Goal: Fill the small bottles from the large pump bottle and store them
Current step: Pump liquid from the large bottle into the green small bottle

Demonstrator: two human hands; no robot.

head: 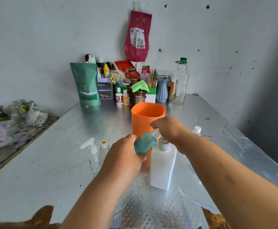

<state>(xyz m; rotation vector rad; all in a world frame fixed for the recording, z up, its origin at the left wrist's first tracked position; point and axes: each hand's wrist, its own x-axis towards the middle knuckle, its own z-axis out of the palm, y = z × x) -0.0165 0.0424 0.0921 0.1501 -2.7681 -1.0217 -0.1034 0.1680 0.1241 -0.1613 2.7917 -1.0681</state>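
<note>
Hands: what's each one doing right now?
Left hand: grips the teal bottle by its body.
Right hand: pinches the same bottle at its neck.

Green pouch [87, 85], blue vase [162, 90], seemingly empty clear bottle [180, 83] stand by wall [36, 47]

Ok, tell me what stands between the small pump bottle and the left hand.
A small capped bottle stands between the small pump bottle and left hand; head view.

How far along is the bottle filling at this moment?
Done: one small bottle looks full of teal liquid. In hand: the left hand grips it tilted while the right hand pinches at its neck. Left: the clear pump bottle and capped bottle beside it look empty; the orange cup's contents are hidden.
</note>
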